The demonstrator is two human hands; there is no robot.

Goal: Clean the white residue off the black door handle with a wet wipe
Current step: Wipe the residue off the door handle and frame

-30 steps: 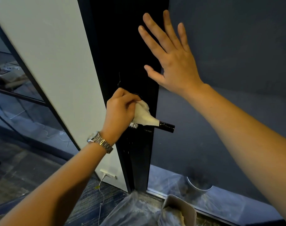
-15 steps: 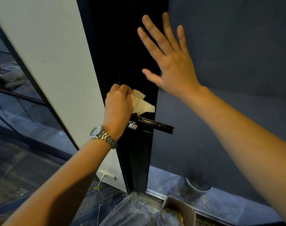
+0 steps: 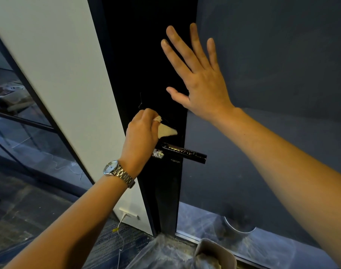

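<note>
The black door handle juts out to the right from the black door edge, with faint streaks along its top. White residue clings to its base on the left. My left hand, a watch on its wrist, grips the crumpled wet wipe just above the handle's base; the wipe is off the lever. Spread flat with fingers apart, my right hand presses on the door above the handle, over the seam with the dark blue panel.
A white wall panel stands left of the door, with a socket and yellow cable near the floor. Below the handle sit a plastic bag and a grey bin. Glass partitions fill the left side.
My left hand has pulled the wipe off the lever and lifted it above the handle's base, uncovering the black lever. The right hand has stayed flat on the door.
</note>
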